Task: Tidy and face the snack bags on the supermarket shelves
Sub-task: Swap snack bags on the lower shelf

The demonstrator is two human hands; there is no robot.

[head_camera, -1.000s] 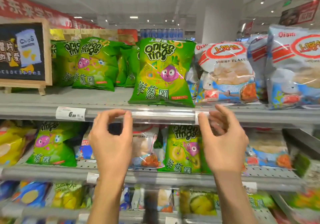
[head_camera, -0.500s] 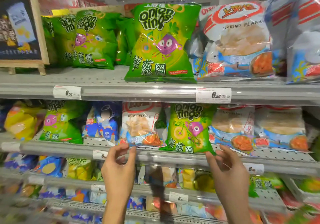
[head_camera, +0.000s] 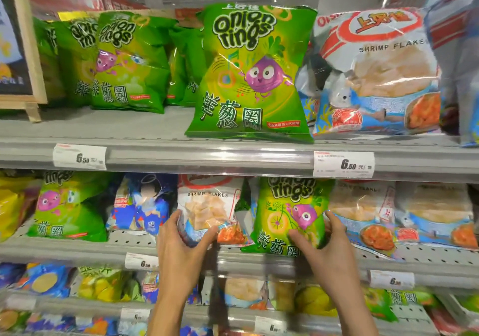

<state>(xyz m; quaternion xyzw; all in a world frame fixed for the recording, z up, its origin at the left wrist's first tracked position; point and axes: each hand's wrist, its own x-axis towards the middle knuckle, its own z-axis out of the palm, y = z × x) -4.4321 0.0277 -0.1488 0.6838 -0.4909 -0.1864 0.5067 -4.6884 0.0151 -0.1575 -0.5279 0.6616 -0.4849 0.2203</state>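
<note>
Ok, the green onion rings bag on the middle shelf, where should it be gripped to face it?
Grip the onion rings bag by its lower right corner, from the front, as the right hand does: it stands upright at the shelf edge, with shrimp bags close on both sides.

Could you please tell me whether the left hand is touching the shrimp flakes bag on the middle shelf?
Touching. The head view shows the left hand gripping the shrimp flakes bag at its lower left corner, thumb across the front.
</note>
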